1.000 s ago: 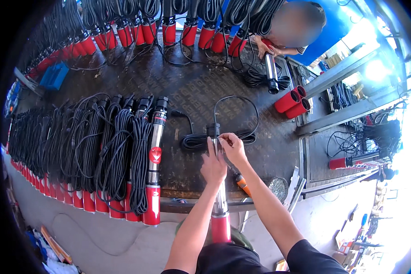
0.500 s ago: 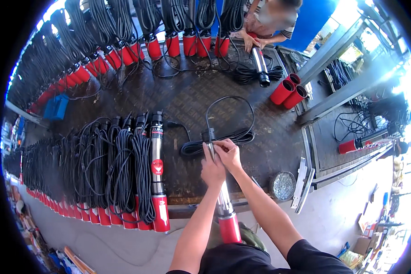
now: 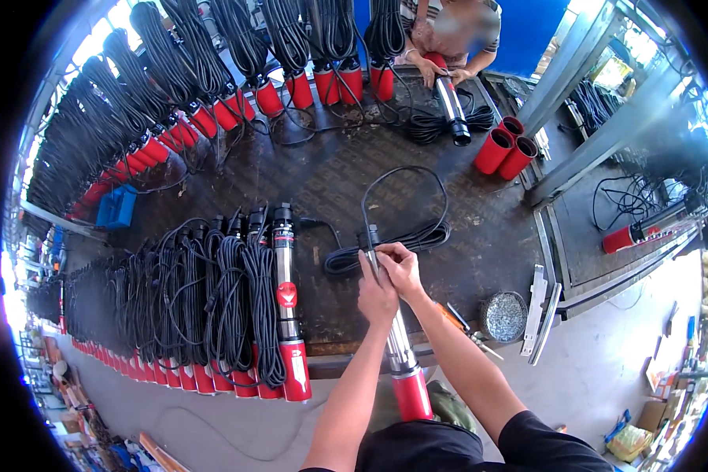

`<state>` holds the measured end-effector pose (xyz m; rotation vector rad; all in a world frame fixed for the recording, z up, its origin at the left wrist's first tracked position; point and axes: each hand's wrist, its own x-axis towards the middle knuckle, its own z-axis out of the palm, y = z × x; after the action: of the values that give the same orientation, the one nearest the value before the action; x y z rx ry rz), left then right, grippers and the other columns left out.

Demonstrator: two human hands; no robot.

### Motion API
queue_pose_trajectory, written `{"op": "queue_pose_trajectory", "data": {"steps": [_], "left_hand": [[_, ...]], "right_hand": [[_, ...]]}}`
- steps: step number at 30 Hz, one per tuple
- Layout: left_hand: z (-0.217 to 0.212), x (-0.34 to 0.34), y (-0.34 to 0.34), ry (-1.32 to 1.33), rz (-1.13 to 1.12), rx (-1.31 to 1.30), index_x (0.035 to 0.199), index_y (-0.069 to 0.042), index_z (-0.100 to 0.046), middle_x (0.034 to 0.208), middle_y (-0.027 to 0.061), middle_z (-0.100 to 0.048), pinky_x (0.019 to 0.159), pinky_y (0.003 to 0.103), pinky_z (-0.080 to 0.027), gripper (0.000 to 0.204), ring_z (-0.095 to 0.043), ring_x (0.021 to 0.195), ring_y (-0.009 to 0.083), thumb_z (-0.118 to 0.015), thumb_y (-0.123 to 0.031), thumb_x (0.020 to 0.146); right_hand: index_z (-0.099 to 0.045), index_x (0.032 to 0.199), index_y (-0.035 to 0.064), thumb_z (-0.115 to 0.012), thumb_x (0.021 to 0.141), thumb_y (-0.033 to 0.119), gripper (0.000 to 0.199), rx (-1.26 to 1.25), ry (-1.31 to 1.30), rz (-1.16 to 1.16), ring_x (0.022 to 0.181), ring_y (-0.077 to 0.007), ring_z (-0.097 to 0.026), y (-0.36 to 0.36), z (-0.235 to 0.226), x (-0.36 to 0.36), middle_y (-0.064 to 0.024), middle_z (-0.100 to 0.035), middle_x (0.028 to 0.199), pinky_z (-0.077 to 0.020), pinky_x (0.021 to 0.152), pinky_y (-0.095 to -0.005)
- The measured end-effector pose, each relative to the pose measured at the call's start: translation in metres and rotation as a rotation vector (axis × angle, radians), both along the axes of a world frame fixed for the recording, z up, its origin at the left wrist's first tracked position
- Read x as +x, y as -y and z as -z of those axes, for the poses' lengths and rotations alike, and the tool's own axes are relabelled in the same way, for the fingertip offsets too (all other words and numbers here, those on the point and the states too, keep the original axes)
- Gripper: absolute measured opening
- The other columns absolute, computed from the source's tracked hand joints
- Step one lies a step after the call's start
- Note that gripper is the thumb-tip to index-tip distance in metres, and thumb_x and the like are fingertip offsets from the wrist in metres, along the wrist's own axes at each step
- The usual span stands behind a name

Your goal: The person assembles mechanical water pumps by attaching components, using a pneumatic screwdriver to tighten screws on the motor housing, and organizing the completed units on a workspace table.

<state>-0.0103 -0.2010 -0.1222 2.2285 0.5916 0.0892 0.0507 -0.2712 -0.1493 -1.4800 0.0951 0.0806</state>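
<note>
so the silver tube [image 3: 400,342] in hand looks about midway to me. its red end [image 3: 413,396] is on and a black cable runs out of the cap [image 3: 368,236] up top, so that much seems done. the cable coil [image 3: 342,260] lies loose on the surface though, not laid along the body like on the row of tubes [image 3: 244,307] at the near edge, left side, so that's probably what's left. can't say more, hands cover the upper part.

the tube slants over the near edge, capped end above the surface, red end out by the person's lap. left hand [image 3: 377,297] is wrapped round it below the cap. right hand [image 3: 401,271] has its fingertips bunched up against the tube, but whether they're clamped on anything tiny, i can't tell.

the surface [image 3: 480,228] is dark and scuffed. toward its near right corner there's an orange-handled tool [image 3: 452,316], a round dish [image 3: 504,316] of small grey bits and some metal strips [image 3: 536,303]. three red cups [image 3: 505,149] stand by the right edge, a blue bin [image 3: 116,208] sits at the left. more cabled tubes [image 3: 299,90] line the far edge, where a co-worker [image 3: 431,72] holds another tube [image 3: 451,106]. pale floor [image 3: 236,433], metal posts [image 3: 574,71] on the right.
</note>
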Motion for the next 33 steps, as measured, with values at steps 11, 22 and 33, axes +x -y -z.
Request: {"op": "queue_pose_trajectory", "data": {"steps": [11,22,33], "left_hand": [[-0.001,-0.006,-0.002,0.008,-0.003,-0.004,0.161,-0.022,-0.021,0.11,0.0265,-0.065,0.084,0.056,-0.051,0.065,-0.065,0.094,0.0468,-0.044,-0.035,0.101],[0.0,-0.002,0.001,0.053,-0.009,-0.039,0.16,-0.02,-0.024,0.123,0.0291,-0.063,0.087,0.057,-0.049,0.063,-0.063,0.104,0.0487,-0.039,-0.039,0.102],[0.012,0.007,0.001,-0.069,0.175,-0.041,0.161,-0.019,-0.022,0.129,0.0264,-0.063,0.092,0.053,-0.052,0.078,-0.065,0.11,0.0418,-0.049,-0.053,0.097]], "right_hand": [[-0.063,0.099,0.0054,-0.067,0.097,0.031,0.026,0.818,-1.088,0.441,0.051,-0.0058,-0.051,0.054,-0.011,-0.115,-0.0029,-0.063,0.075,-0.0351,0.04,-0.0178],[-0.056,0.092,0.016,-0.066,0.089,0.051,0.036,1.036,-1.144,1.165,0.049,-0.0083,-0.056,0.075,0.005,-0.101,0.0035,-0.063,0.074,-0.0342,0.038,-0.0189],[-0.063,0.091,0.012,-0.068,0.087,0.044,0.033,1.352,-0.409,0.799,0.056,-0.0106,-0.044,-0.003,-0.139,-0.019,0.0027,-0.049,0.069,-0.0352,0.05,-0.0254]]}}
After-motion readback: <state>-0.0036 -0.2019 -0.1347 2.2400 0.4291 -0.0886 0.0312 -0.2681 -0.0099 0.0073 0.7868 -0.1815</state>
